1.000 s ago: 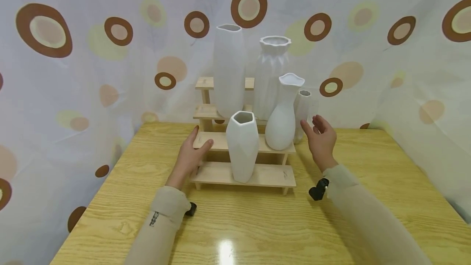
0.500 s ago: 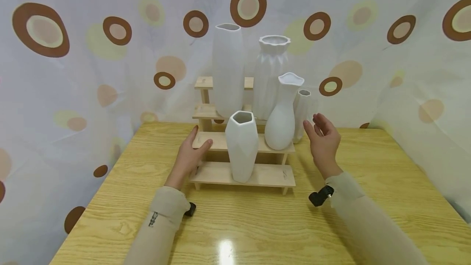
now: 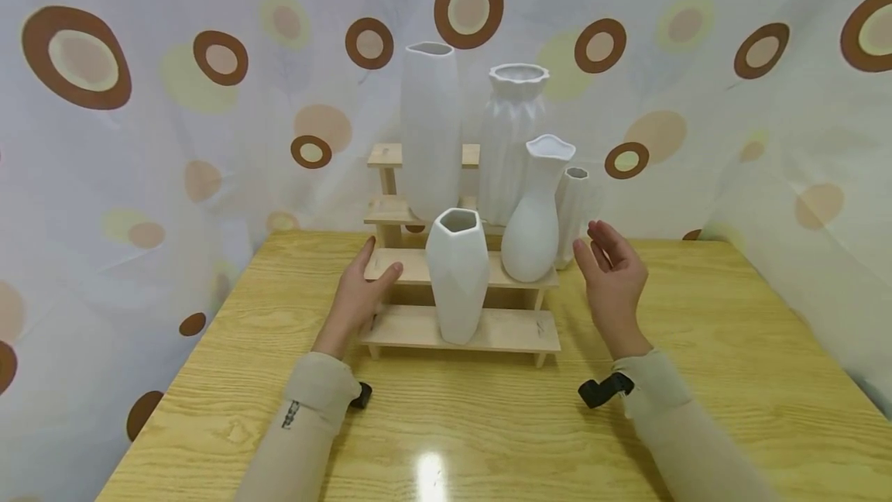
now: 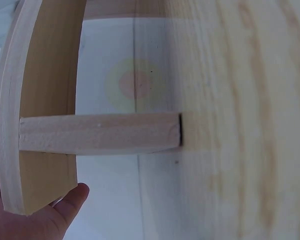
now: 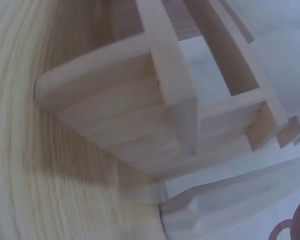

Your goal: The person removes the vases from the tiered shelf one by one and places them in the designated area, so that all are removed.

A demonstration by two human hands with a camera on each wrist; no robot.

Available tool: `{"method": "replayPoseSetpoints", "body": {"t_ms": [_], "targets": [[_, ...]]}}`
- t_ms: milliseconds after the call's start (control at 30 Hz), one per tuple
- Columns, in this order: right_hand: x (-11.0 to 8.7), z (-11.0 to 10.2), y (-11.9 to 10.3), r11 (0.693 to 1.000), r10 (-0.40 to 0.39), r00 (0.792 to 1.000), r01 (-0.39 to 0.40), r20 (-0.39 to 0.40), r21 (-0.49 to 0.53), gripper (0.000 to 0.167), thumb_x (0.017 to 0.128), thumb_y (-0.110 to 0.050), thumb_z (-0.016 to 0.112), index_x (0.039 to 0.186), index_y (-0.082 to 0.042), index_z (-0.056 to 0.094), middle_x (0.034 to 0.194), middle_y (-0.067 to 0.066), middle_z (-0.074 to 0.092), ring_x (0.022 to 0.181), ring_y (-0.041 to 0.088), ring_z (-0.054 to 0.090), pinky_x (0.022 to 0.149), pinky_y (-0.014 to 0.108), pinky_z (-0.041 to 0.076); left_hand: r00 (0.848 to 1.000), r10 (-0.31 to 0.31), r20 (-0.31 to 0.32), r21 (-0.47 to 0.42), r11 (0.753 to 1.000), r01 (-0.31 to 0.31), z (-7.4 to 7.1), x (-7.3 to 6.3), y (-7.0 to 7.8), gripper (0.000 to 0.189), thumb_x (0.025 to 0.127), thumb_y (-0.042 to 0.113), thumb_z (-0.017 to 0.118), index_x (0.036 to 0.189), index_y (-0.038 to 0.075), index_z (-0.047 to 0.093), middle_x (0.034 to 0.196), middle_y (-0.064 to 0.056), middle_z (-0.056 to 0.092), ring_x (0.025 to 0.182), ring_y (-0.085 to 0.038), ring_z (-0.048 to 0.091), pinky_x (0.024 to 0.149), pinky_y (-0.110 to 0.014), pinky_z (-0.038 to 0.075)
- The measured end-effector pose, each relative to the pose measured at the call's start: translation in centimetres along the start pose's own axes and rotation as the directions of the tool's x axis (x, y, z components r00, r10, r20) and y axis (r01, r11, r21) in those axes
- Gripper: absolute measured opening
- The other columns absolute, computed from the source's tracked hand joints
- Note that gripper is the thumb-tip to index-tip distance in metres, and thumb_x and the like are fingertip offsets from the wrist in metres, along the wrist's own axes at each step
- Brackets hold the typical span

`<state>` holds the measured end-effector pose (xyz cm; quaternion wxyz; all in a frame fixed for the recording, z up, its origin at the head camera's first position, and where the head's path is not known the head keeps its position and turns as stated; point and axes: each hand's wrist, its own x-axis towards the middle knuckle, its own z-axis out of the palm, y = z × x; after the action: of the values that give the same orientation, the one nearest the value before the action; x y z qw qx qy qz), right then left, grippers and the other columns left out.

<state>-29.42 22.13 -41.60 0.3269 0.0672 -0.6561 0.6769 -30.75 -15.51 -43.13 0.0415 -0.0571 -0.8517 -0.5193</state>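
At the left end of a tiered wooden stand (image 3: 404,328), my left hand (image 3: 357,293) grips the second step's board, thumb on top; the left wrist view shows a finger (image 4: 72,202) beyond the board's end. My right hand (image 3: 615,285) is held beside the stand's right end, fingers loosely bent, holding nothing. Nearest to it is a slim white vase (image 3: 571,208), standing on the table in the right wrist view. A faceted white vase (image 3: 458,281) stands on the lowest step. On the second step, at the right, is a flared-neck white vase (image 3: 531,242).
Higher up stand a tall white vase (image 3: 430,130) and a pleated white vase (image 3: 512,146) with a scalloped rim. The wood-grain table (image 3: 446,424) meets a circle-patterned cloth (image 3: 313,37) at the back and sides.
My right hand has drifted slightly right, away from the slim vase, and its wrist has come lower. My left hand, the stand and the vases hold their places.
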Motion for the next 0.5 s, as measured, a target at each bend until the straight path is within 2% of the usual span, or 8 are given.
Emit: {"method": "replayPoseSetpoints", "body": {"t_ms": [267, 500], "targets": [[-0.6, 0.0, -1.6, 0.994, -0.098, 0.992, 0.101, -0.078, 0.030, 0.039, 0.087, -0.001, 0.074, 0.123, 0.008, 0.063, 0.121, 0.021, 0.064, 0.113, 0.029, 0.059, 0.101, 0.032, 0.047, 1.000, -0.003, 0.012, -0.003, 1.000, 0.003, 0.3, -0.1, -0.1, 0.089, 0.093, 0.060, 0.058, 0.160, 0.020, 0.015, 0.163, -0.001, 0.017, 0.149, -0.026, 0.014, 0.118, -0.050, 0.020], [-0.6, 0.3, -3.8, 0.993, -0.117, 0.993, 0.118, 0.026, -0.021, 0.038, 0.088, -0.001, 0.073, 0.124, 0.007, 0.064, 0.122, 0.018, 0.063, 0.114, 0.025, 0.058, 0.102, 0.032, 0.046, 1.000, -0.005, -0.004, 0.001, 1.000, 0.005, 0.1, 0.0, 0.1, 0.088, 0.093, 0.059, 0.059, 0.160, 0.020, 0.016, 0.163, -0.002, 0.017, 0.148, -0.026, 0.014, 0.118, -0.049, 0.019]]}}
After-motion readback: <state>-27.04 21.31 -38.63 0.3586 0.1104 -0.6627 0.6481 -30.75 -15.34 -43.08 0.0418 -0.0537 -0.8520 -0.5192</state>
